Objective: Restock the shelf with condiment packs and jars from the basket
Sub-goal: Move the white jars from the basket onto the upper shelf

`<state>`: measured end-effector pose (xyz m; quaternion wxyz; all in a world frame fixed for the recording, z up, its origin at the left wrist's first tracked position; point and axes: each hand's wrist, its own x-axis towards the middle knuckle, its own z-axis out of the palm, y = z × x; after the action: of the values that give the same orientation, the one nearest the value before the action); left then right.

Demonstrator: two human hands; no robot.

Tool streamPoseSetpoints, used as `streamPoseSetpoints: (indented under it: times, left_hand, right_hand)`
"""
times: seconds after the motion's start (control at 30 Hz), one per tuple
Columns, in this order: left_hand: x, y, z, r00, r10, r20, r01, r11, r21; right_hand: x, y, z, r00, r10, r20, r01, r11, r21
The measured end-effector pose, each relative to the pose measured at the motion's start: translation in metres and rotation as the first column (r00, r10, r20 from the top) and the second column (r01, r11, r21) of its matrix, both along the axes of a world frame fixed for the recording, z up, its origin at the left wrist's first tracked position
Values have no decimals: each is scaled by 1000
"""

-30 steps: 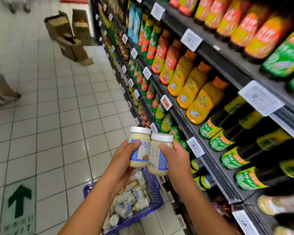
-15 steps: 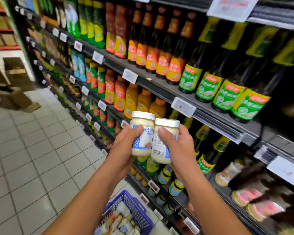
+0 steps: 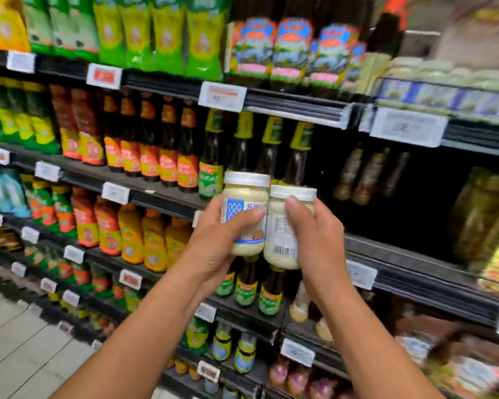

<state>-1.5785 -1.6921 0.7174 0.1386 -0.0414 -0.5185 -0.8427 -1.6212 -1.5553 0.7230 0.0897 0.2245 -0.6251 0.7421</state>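
My left hand grips a white-lidded jar of pale sauce with a blue label. My right hand grips a second such jar, its barcode side facing me. Both jars are upright, side by side and touching, held in front of the shelf unit at about the height of its third tier. Behind and to the right of the jars is a dark gap on that tier. The basket is out of view.
The tiers are packed with dark sauce bottles, orange squeeze bottles and green pouches. White price tags line the shelf edges. Jars of pickles stand at the right. Tiled floor lies at lower left.
Both hands have lifted the two jars higher and further right along the shelves. My view has swung up from the floor and basket, which has left the frame.
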Motion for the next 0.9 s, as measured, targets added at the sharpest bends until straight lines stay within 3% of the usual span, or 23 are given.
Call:
streamPoseSetpoints:
  times: [0.23, 0.77, 0.9]
  left_hand:
    - [-26, 69, 58, 989, -96, -114, 80, 987, -136]
    - [-88, 187, 200, 910, -160, -382, 38, 951, -307]
    - [-105, 202, 225, 898, -126, -421, -25, 942, -335]
  right_hand:
    - [-7, 73, 53, 979, -184, -92, 180, 982, -48]
    - [-49, 195, 198, 865, -294, -407, 254, 955, -151]
    - [-67, 213, 225, 868, -273, -415, 241, 962, -130]
